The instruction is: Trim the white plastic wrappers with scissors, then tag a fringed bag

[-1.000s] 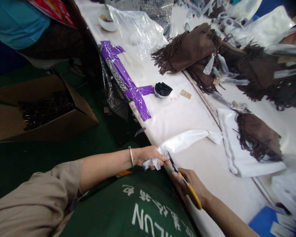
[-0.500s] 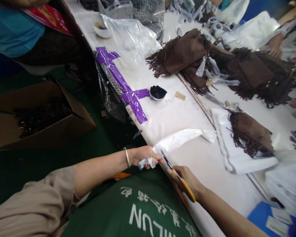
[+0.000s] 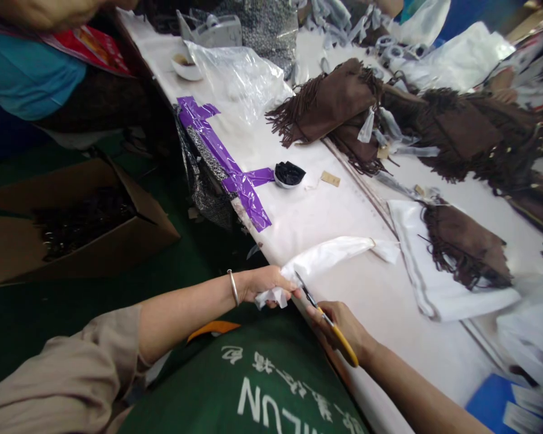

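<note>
While the left hand (image 3: 274, 284) squeezes one end of a white wrap (image 3: 328, 254) by the near edge of the desk (image 3: 389, 319), the right hand (image 3: 344, 319) grips yellow scissors (image 3: 346, 346), their tips at the wrap. The wrap's far end lies near a folded white sheet (image 3: 407, 241). White desk top stretches from the wrap to a small bowl (image 3: 288, 184) beside purple tape (image 3: 252, 205) along the edge.
</note>
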The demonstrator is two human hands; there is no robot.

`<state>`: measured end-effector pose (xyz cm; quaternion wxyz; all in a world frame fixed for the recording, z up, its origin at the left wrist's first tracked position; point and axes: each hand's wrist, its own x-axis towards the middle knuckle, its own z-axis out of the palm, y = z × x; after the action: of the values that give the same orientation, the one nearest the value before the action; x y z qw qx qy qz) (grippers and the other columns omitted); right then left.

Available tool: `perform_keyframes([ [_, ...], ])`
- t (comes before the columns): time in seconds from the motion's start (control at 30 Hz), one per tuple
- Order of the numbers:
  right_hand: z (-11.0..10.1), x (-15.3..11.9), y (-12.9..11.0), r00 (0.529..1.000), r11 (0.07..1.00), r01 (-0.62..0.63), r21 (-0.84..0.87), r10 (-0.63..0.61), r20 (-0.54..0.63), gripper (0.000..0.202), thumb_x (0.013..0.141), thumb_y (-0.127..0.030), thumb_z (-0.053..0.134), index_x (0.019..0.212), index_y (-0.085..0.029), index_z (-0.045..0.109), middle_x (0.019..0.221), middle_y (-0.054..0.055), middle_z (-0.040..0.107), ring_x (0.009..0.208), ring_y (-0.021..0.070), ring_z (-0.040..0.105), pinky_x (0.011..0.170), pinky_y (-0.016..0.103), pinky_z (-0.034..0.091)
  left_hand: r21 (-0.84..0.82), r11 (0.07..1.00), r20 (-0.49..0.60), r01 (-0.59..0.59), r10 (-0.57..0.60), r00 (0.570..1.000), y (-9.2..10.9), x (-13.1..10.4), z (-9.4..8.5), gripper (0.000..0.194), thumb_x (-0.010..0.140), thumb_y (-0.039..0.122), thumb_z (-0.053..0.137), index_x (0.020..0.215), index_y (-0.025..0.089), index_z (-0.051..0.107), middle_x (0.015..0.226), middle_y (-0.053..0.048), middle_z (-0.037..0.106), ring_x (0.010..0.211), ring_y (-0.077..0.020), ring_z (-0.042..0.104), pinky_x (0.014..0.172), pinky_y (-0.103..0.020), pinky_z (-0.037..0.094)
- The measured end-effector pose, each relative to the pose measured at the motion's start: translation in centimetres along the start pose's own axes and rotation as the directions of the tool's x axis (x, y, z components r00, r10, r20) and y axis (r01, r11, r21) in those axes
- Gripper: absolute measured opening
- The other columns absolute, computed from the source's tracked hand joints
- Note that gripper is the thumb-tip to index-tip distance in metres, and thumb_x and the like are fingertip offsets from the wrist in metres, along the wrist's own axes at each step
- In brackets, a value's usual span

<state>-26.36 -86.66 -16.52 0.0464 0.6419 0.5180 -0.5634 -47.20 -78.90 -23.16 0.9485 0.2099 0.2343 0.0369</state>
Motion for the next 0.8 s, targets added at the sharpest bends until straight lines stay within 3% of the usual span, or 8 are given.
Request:
perform_keyframes([
  [0.17,-0.1,0.2,-0.1,0.994,0.990,-0.102,0.096,0.099,0.040,0.054,0.079,-0.067,0.041,0.071,-0.015,0.054,0.043,-0.005,0.041,0.036,0.0106,0.044,0.035,0.021,0.034,0.103,0.990,-0.079,-0.096,0.105,0.991,-0.5,-0.2,0.2,0.044,0.076,0.050,0.061,0.093,0.010,0.063,0.055,0.001,0.053,0.038,-0.0073,0.044,0.032,-0.017,0.031],
  [0.33,-0.3,0.2,-0.5,0.988,0.988,-0.146,0.049,0.143,0.053,0.059,0.077,-0.072,0.039,0.073,-0.015,0.056,0.047,-0.004,0.044,0.038,0.0118,0.048,0.037,0.022,0.038,0.163,0.983,-0.221,-0.085,0.121,0.968,-0.8,0.1,0.6,0.050,0.071,0.055,0.061,0.085,0.007,0.064,0.055,-0.001,0.055,0.041,-0.0091,0.048,0.036,-0.019,0.036],
  [0.5,-1.1,-0.2,-1.3,0.981,0.985,-0.144,0.097,0.129,0.146,0.058,0.079,-0.070,0.038,0.078,-0.015,0.058,0.052,-0.002,0.048,0.044,0.0115,0.050,0.043,0.022,0.040,0.121,0.985,-0.193,-0.120,0.142,0.971,-1.4,0.4,1.5,0.047,0.068,0.055,0.063,0.079,0.009,0.062,0.054,0.000,0.053,0.041,-0.0077,0.046,0.039,-0.019,0.035],
  [0.6,-1.1,0.1,-1.2,0.989,0.994,-0.104,0.041,0.098,0.112,0.057,0.081,-0.068,0.038,0.076,-0.014,0.057,0.050,-0.002,0.048,0.043,0.0118,0.050,0.041,0.022,0.038,0.101,0.986,-0.169,-0.136,0.152,0.974,-1.5,0.4,1.4,0.045,0.069,0.054,0.063,0.076,0.010,0.061,0.054,0.001,0.052,0.040,-0.0068,0.044,0.038,-0.018,0.033],
  [0.8,0.0,0.9,-0.7,1.000,0.987,-0.014,-0.163,0.014,-0.002,0.051,0.082,-0.062,0.043,0.065,-0.015,0.053,0.052,-0.001,0.048,0.046,0.0099,0.046,0.040,0.020,0.029,0.099,0.992,-0.096,-0.078,0.088,0.992,-0.8,0.1,-0.6,0.037,0.072,0.048,0.065,0.074,0.011,0.058,0.052,0.002,0.050,0.038,-0.0060,0.042,0.036,-0.017,0.031],
])
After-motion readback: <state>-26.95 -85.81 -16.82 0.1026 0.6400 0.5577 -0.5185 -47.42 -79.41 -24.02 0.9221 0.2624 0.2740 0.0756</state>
